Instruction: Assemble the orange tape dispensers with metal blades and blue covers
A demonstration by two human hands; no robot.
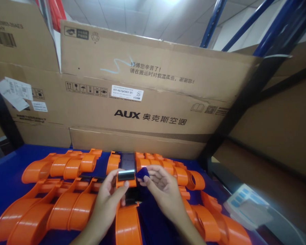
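Note:
My left hand (111, 190) grips an orange tape dispenser (126, 184), its thumb on the front and fingers behind. A silver toothed blade with a black strip (126, 175) runs along the dispenser's upper edge. In my right hand (163, 187), a small dark blue piece (142, 173) is pinched between thumb and fingers, just beside the blade's right end. I cannot make out what kind of piece it is. Directly below my hands stands another orange dispenser (129, 223), with black parts at its top. Behind the blade lies a dark, flat rectangular object (128, 160).
Rows of orange dispensers (66, 211) line both sides of the blue table (5, 173). A large cardboard box (153, 102) forms a wall behind. Dark rack posts (226, 105) stand at the right, near a white and blue device (247, 204).

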